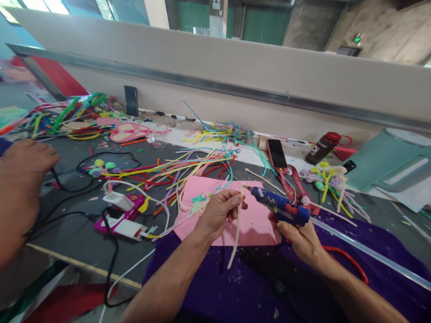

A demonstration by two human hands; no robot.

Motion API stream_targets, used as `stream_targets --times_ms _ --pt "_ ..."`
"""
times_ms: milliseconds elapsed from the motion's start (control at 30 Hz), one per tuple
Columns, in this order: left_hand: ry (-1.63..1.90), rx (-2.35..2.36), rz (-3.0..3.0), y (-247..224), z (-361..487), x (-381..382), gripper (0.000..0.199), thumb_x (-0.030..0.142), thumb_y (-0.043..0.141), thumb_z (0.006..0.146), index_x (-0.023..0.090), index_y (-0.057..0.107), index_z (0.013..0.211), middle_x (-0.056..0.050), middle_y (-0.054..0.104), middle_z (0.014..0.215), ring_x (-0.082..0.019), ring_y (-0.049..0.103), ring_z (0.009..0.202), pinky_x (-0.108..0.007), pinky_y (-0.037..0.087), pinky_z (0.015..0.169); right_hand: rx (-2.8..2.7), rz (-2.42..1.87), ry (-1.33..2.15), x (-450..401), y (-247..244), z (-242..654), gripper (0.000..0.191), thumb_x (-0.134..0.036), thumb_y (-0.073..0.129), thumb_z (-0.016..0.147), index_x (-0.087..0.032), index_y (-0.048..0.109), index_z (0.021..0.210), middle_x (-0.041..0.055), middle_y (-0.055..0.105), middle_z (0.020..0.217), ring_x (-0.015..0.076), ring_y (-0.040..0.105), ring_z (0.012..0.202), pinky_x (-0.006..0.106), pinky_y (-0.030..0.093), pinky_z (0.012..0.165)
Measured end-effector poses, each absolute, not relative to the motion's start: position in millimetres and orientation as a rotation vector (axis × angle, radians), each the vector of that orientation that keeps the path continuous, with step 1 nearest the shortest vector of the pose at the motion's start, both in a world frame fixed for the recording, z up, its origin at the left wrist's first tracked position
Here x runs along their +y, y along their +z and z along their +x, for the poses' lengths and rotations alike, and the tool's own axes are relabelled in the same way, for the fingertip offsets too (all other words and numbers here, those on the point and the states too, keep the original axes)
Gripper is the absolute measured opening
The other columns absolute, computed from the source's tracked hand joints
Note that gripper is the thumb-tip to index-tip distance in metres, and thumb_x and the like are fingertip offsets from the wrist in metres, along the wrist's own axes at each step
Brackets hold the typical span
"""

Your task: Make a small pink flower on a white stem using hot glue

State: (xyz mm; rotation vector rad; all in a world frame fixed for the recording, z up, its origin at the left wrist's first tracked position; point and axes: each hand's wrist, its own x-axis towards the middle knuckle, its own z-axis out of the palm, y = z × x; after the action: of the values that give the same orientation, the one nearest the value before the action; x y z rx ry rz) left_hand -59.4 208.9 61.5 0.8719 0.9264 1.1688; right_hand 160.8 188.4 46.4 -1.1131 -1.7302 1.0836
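Between the thumb and fingers of my left hand (224,207) is a cream pipe cleaner (238,229), its long end hanging down and its top bent. My right hand (299,237) is wrapped round a blue hot glue gun (279,204). The gun's nozzle points left and meets, or nearly meets, the top of the pipe cleaner. A clear glue stick (367,260) extends from the gun's back. Beneath both hands lies a pink sheet (259,224) with small green and white pipe cleaner pieces (200,202) on it, partly behind my left hand.
A magenta power strip (124,215) with plugs and cables sits at left, near another person's hand (30,161). Loose pipe cleaners (188,168) spread behind the sheet. A phone (276,154), a brown bottle (323,147) and a pipe cleaner flower bunch (323,181) stand or lie at right.
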Motion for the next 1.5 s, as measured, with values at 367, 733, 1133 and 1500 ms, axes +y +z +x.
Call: stream_targets --times_ms 367,733,1133,1500 --pt "1.173 0.906 0.873 57.9 -60.5 210.5 0.023 0.036 0.065 0.072 0.013 0.062 0.070 0.000 0.064 0.061 -0.002 0.042 0.037 -0.016 0.025 0.035 -1.820 -1.148 1.008 189.4 43.7 161.2 0.030 -0.041 0.051 0.084 -0.016 0.064 0.095 0.0058 0.065 0.079 0.0174 0.058 0.065 0.025 0.046 0.054" --pt "1.396 0.943 0.767 61.3 -83.1 223.9 0.017 0.030 0.067 0.071 0.013 0.064 0.073 0.001 0.064 0.061 -0.001 0.044 0.039 -0.013 0.029 0.036 -2.312 -1.163 0.410 202.6 72.2 157.3 0.026 -0.037 0.056 0.079 -0.017 0.052 0.095 0.0061 0.058 0.084 0.0187 0.057 0.069 0.030 0.046 0.062" --pt "1.442 0.836 0.714 59.9 -98.8 230.5 0.015 0.028 0.067 0.070 0.014 0.065 0.075 0.002 0.062 0.057 -0.002 0.044 0.039 -0.013 0.027 0.033 -2.713 -1.453 0.178 228.8 31.9 154.9 0.033 -0.041 0.049 0.085 -0.019 0.053 0.109 0.0080 0.055 0.100 0.0203 0.060 0.083 0.028 0.046 0.065" --pt "1.435 0.819 0.759 61.0 -97.0 228.6 0.016 0.028 0.065 0.070 0.013 0.066 0.073 0.001 0.061 0.056 -0.002 0.042 0.038 -0.013 0.027 0.033 -2.698 -1.427 -0.151 218.2 44.5 147.7 0.036 -0.043 0.049 0.085 -0.017 0.057 0.109 0.0107 0.059 0.104 0.0237 0.058 0.092 0.031 0.046 0.070"
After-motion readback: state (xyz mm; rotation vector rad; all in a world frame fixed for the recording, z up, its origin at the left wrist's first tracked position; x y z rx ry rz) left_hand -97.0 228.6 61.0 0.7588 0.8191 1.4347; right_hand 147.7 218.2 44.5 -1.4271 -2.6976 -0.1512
